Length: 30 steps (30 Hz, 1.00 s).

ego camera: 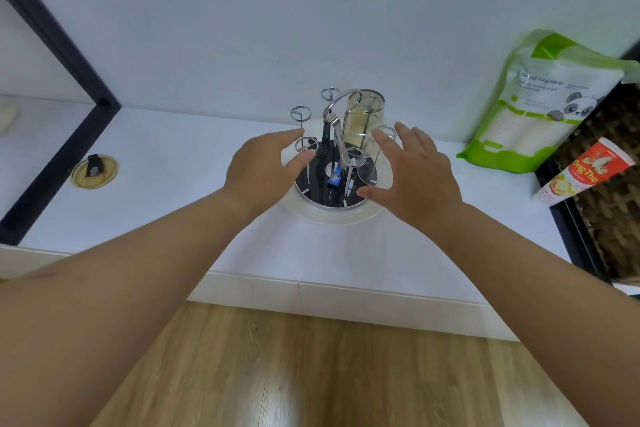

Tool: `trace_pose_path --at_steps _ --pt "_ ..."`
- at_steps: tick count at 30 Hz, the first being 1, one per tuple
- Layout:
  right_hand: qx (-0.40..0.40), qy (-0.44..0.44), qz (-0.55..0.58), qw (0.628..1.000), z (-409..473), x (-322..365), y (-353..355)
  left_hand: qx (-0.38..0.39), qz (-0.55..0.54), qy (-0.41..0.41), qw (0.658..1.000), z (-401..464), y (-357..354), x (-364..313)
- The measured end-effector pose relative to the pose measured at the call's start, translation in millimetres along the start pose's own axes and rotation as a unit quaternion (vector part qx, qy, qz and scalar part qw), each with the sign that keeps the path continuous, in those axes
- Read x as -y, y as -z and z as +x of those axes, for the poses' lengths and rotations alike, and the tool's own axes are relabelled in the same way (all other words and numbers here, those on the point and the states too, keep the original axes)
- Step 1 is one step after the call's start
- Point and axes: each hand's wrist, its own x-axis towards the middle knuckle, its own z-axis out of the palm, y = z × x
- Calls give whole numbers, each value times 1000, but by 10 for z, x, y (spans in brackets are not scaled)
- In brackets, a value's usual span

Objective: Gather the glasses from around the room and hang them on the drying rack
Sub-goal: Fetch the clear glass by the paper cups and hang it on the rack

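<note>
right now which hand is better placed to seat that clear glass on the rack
Right. The right hand is already cupped around the clear glass over the rack; the left hand sits at the empty pegs opposite.

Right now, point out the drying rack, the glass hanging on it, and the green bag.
drying rack (336, 107): head view, its arched top handle.
glass (363, 114): head view, yellowish side wall, upside down.
green bag (533, 104): head view, its printed front.
</note>
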Motion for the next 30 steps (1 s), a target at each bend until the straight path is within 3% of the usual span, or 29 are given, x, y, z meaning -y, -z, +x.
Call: trace_pose_path --at_steps 9,30 --pt "33 -4 35 999 213 -36 30 20 25 -6 999 91 -69 -37" --pt "-58 13 8 998 -76 132 -133 58 20 16 998 292 -8 40"
